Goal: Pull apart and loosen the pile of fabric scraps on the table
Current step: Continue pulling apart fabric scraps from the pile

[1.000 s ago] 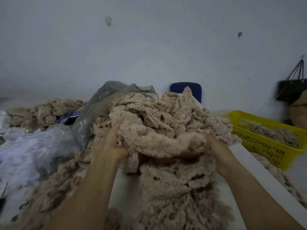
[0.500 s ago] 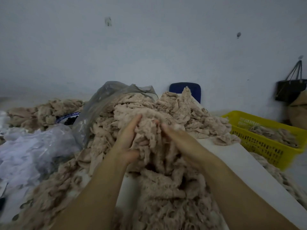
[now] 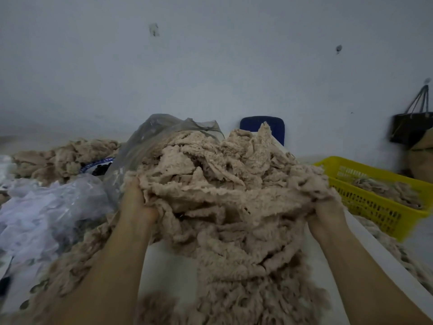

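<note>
The pile of fabric scraps (image 3: 222, 184) sits dead centre on the white table (image 3: 168, 266), a fluffy, frayed beige heap that spills toward us at 6 o'clock. Our left hand (image 3: 137, 202) is dug into its 9 o'clock edge, fingers curled round a bunch of the stuff and mostly buried in it. Our right hand (image 3: 328, 212) does the same at 3 o'clock, gripping a wad with scraps draped over the knuckles. Between our left forearm and the pile we can see a bare strip of tabletop.

Right behind the pile at 11 o'clock, a crumpled clear plastic bag (image 3: 152, 137) touches the heap. Further out at 9 o'clock there's a mess of whitish plastic sheeting (image 3: 46, 207). Past it at 10 o'clock is a second heap (image 3: 63, 156) of the same beige. At 3 o'clock, just beside the table's right edge, a yellow basket (image 3: 375, 202) holds more scraps. A blue chair back (image 3: 262, 125) pokes up at 12 o'clock against the plain pale wall (image 3: 210, 66), which has a couple of scuff marks. A black bag (image 3: 410, 127) hangs on that wall at 2 o'clock.
</note>
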A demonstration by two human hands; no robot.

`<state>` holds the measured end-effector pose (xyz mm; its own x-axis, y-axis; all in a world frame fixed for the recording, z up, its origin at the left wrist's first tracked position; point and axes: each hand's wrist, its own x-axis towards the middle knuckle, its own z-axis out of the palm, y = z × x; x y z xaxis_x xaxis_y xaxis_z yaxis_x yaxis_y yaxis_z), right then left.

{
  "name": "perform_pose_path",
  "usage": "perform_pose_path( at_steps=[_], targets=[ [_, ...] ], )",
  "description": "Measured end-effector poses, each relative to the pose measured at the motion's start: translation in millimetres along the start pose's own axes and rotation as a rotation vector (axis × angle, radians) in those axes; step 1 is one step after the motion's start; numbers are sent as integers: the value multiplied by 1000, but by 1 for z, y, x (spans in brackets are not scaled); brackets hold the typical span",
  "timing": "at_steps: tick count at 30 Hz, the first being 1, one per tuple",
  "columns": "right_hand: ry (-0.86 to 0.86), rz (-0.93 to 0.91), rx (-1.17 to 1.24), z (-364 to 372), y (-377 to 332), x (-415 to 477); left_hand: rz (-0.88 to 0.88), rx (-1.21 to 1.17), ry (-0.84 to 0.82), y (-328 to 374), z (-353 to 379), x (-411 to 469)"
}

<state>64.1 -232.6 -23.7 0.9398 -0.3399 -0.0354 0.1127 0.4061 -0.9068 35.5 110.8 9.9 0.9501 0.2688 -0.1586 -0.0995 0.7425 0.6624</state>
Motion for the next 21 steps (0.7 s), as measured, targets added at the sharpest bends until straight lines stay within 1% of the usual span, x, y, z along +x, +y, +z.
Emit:
perform_pose_path(
  at_steps=[2, 4, 5, 7, 8, 9, 10, 11, 12, 13, 14, 15, 16, 17, 18, 19, 20, 21],
  targets=[
    [-56, 22, 206, 1, -11, 0, 43, -6, 57, -5, -5, 3],
    [-27, 65, 369, -6, -22, 8, 133, -33, 158, -5, -18, 9],
    [18, 87, 329, -12, -26, 15, 157, -40, 214, -4, -24, 10],
    [81, 223, 201, -17, -23, 19, 172, -17, 301, 0, -33, 14],
    [131, 180, 7, -17, -18, 19, 173, -12, 304, 0, -33, 15],
    [137, 172, -86, -10, -12, 16, 150, -15, 270, -1, -28, 13],
    [35, 157, -106, -3, -4, 9, 82, -8, 205, -3, -18, 10],
    [-118, 212, -92, 7, 2, 3, -41, 10, 118, -7, -4, 4],
    [-210, 298, -162, 18, 5, -9, -186, 46, 25, -14, 10, -3],
    [-338, 321, -386, 29, 8, -12, -301, 96, -70, -21, 23, -13],
    [-493, 298, -706, 41, 5, -21, -354, 146, -157, -27, 34, -19],
    [-618, 219, -1021, 52, -3, -28, -366, 186, -243, -30, 43, -25],
    [-697, 103, -1300, 62, -9, -34, -364, 206, -332, -33, 49, -30],
    [-716, -41, -1526, 69, -18, -39, -356, 211, -418, -33, 55, -35],
    [-669, -190, -1664, 76, -26, -43, -341, 211, -483, -32, 59, -38],
    [-588, -329, -1708, 81, -33, -49, -314, 230, -519, -29, 62, -40],
    [-537, -439, -1635, 86, -36, -53, -277, 280, -532, -26, 63, -40],
    [-568, -489, -1461, 91, -38, -59, -235, 350, -540, -24, 65, -41]
  ],
)
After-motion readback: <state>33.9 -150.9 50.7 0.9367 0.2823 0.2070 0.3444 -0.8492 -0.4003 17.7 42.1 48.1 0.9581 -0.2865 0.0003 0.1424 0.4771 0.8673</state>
